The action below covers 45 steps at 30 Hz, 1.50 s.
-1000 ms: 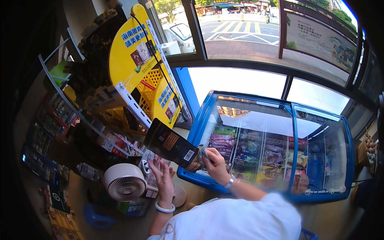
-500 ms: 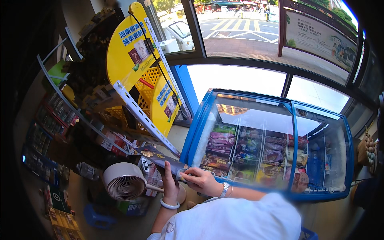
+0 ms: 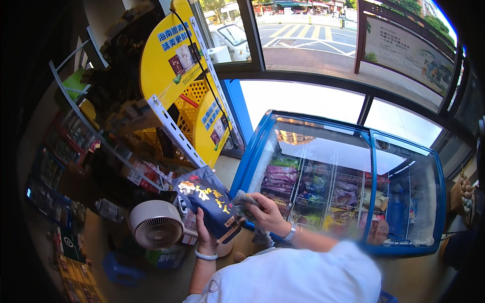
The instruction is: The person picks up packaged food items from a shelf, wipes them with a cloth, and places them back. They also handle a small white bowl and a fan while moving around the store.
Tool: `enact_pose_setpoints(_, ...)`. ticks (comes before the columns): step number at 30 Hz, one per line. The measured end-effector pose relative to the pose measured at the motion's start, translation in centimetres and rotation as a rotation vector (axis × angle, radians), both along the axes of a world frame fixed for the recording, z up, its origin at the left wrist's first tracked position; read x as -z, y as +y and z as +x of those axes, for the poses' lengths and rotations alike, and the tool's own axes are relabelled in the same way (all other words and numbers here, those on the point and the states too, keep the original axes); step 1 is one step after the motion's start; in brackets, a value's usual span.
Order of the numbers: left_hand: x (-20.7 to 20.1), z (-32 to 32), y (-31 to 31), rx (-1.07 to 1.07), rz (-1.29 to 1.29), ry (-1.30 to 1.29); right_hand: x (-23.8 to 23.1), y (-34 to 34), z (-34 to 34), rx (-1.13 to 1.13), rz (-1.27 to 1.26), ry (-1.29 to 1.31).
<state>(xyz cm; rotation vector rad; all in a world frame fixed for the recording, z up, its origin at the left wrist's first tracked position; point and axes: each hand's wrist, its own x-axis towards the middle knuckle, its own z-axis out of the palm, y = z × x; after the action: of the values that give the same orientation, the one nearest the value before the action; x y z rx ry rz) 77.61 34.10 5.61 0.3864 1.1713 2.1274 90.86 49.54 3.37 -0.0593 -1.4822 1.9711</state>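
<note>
A dark blue pouch (image 3: pixel 212 202) with gold lettering and a pale picture faces up, tilted, in front of me. My left hand (image 3: pixel 206 233), with a pale bangle at the wrist, grips its lower left side; the thumb lies on the front and the other fingers are hidden behind. My right hand (image 3: pixel 268 214), with a silver watch at the wrist, is closed around a crumpled grey cloth (image 3: pixel 246 202) at the pouch's right edge. Part of the cloth hangs below that hand.
A blue chest freezer (image 3: pixel 323 146) with a glass top and packaged goods stands to the right. A yellow display rack (image 3: pixel 169 65) rises at the left, with a round fan (image 3: pixel 156 224) below it. A blue stool (image 3: pixel 121 270) is on the floor at the lower left.
The pouch has turned from nearly edge-on so that its printed front shows. My right hand has moved slightly right and up, and the cloth in it is now plainly visible.
</note>
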Motion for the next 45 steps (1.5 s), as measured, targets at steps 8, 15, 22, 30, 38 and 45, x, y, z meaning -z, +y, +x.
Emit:
enact_pose_setpoints(8, 0.9, 1.3, 1.1, 0.24, 0.07, 0.03, -1.1, -2.8, -0.5, 0.187, 1.238, -0.136)
enact_pose_setpoints(15, -0.1, 2.6, 0.9, 0.392, 0.078, 0.13, -4.2, 0.9, -2.3, 0.268, 1.09, -0.17)
enact_pose_setpoints(22, -0.4, 3.2, 0.5, 0.358, 0.105, 0.076, -4.1, 1.2, -3.0, 0.265, 1.009, -0.145)
enact_pose_setpoints(30, -1.2, 3.1, -0.3, 0.251, -0.046, 0.22, -5.0, -1.6, -2.4, 0.104, 1.223, -0.099)
enact_pose_setpoints(38, -0.3, 3.4, -1.1, 0.41, -0.001, -0.094, -3.2, 3.2, -5.0, 0.276, 1.063, -0.183)
enact_pose_setpoints(45, -0.9, 3.0, -1.7, 0.229, 0.083, -0.131, -0.7, 1.8, -4.3, 0.264, 0.849, -0.204)
